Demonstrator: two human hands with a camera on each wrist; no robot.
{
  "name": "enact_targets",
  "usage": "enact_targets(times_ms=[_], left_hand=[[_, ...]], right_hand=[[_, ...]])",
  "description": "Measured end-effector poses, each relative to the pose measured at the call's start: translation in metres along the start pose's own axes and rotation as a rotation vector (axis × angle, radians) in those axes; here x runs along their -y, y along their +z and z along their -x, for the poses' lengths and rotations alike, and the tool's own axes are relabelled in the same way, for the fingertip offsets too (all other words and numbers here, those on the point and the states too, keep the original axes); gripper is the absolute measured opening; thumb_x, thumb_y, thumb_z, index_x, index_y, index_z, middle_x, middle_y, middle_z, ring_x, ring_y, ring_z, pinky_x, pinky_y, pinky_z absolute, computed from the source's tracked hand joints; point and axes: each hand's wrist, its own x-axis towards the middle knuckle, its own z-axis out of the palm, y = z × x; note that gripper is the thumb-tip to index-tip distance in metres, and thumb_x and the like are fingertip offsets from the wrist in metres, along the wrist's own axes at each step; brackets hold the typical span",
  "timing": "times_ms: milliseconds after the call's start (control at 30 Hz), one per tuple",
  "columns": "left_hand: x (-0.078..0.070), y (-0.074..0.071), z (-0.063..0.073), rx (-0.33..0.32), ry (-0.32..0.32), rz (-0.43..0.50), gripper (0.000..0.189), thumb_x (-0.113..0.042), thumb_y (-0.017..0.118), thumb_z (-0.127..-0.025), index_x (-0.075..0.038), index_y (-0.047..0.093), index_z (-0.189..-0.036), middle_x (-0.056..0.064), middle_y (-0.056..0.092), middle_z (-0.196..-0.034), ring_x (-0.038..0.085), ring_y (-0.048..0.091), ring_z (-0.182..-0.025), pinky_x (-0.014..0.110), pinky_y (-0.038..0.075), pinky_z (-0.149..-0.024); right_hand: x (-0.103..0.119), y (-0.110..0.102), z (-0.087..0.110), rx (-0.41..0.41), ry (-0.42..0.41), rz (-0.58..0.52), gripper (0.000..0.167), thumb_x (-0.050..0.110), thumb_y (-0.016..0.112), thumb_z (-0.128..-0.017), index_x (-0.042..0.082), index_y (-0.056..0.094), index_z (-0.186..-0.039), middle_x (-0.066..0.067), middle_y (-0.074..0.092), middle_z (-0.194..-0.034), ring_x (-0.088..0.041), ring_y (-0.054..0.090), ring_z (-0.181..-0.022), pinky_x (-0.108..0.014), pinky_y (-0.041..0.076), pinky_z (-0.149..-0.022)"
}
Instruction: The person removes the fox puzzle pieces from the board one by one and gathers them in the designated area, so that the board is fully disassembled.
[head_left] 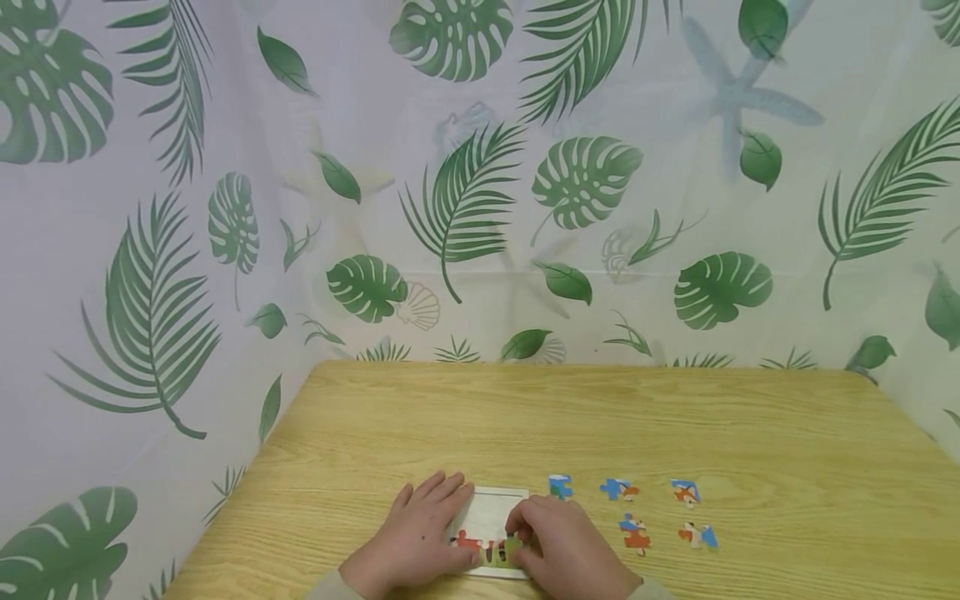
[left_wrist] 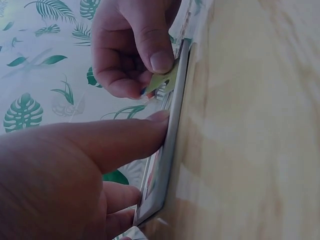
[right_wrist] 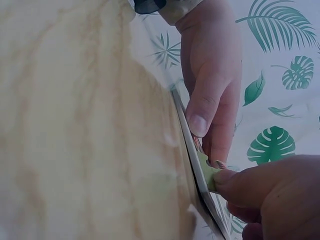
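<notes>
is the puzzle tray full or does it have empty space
Partly filled: the puzzle tray is bare toward its far side, with pieces along the near side.

I count two hands [head_left: 423, 532], one tray [head_left: 493, 510] between, one green piece [right_wrist: 207, 173] in right hand [head_left: 572, 546], five loose pieces [head_left: 635, 534] beyond or beside it.

room lies over the bench [head_left: 480, 417] beyond the tray [head_left: 497, 510]; left hand [head_left: 423, 532] and right hand [head_left: 572, 546] block its sides, with puzzle pieces [head_left: 637, 538] farther right.
</notes>
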Motion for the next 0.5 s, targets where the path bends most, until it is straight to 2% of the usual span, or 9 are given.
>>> enact_targets(times_ms=[300,500], left_hand=[[0.0019,0.0012,-0.0013,0.001,-0.001,-0.003,0.088,-0.062,0.069,-0.085,-0.013,0.045,-0.154,0.008,0.037,-0.161,0.035,0.027,-0.149,0.071,0.017,-0.111],[0.0037,0.0023,-0.0019,-0.003,0.005,0.001,0.088,-0.062,0.069,-0.085,-0.013,0.045,-0.154,0.008,0.036,-0.161,0.035,0.026,-0.149,0.071,0.017,-0.111]], right_hand=[[-0.0022,0.0006,0.0007,-0.036,-0.022,-0.131,0.015,0.011,0.074,-0.09,0.022,0.066,-0.093,0.019,0.055,-0.082,0.0,0.05,-0.072,-0.025,0.046,-0.066],[-0.0038,-0.0001,0.0023,-0.032,-0.007,-0.211,0.01,0.015,0.072,-0.095,0.023,0.066,-0.091,0.019,0.056,-0.081,-0.001,0.05,-0.069,-0.024,0.045,-0.064]])
